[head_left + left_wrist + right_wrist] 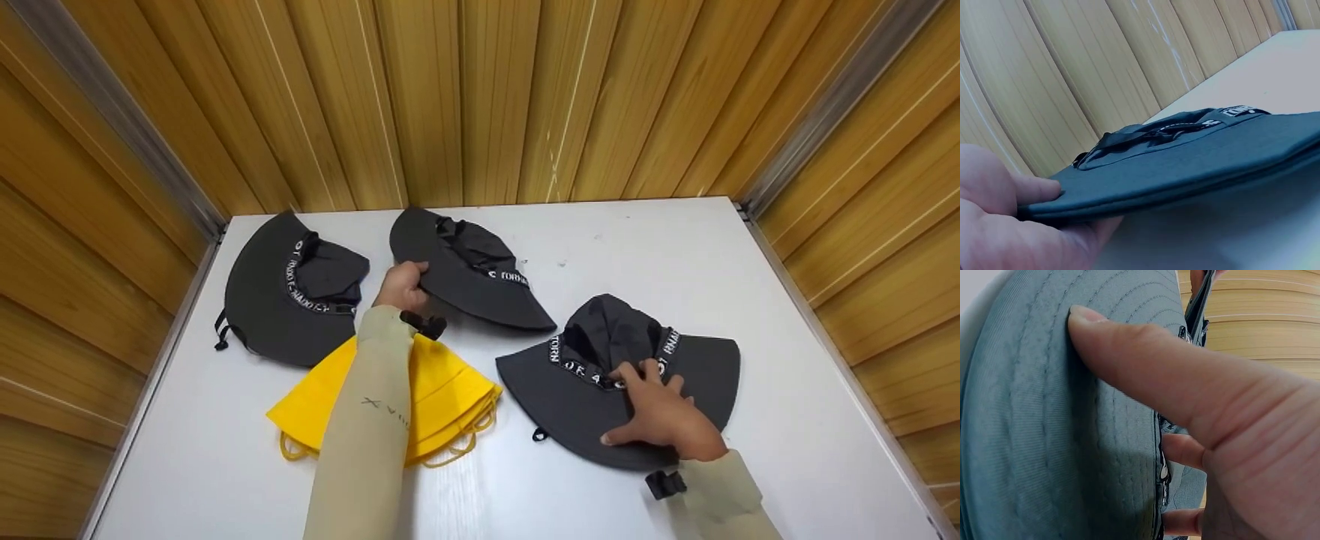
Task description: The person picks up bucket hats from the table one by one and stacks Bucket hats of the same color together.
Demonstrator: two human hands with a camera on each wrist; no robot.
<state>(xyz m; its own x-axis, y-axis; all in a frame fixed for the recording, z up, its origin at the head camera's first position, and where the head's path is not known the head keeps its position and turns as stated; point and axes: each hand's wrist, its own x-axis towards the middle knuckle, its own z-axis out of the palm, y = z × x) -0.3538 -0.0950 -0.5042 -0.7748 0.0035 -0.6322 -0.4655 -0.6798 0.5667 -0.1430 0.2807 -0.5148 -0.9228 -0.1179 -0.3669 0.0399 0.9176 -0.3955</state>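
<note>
At the back middle, my left hand (403, 286) pinches the brim of a folded dark grey bucket hat (469, 292), thumb above and fingers beneath. In the left wrist view that brim (1196, 174) is tilted, with a gap under its near edge. On the right lies a second dark grey hat (577, 420) with white lettering on its band. My right hand (660, 412) rests on it with spread fingers. From the right wrist, the thumb (1123, 343) lies on the stitched brim (1027, 439) and fingertips reach the band.
A third dark grey hat (259, 307) with a cord lies at the back left. Folded yellow hats (450, 382) with yellow cords sit in front, partly under my left sleeve (367, 435). Wood-patterned panels (495, 97) border the white table (795, 375) at back and sides.
</note>
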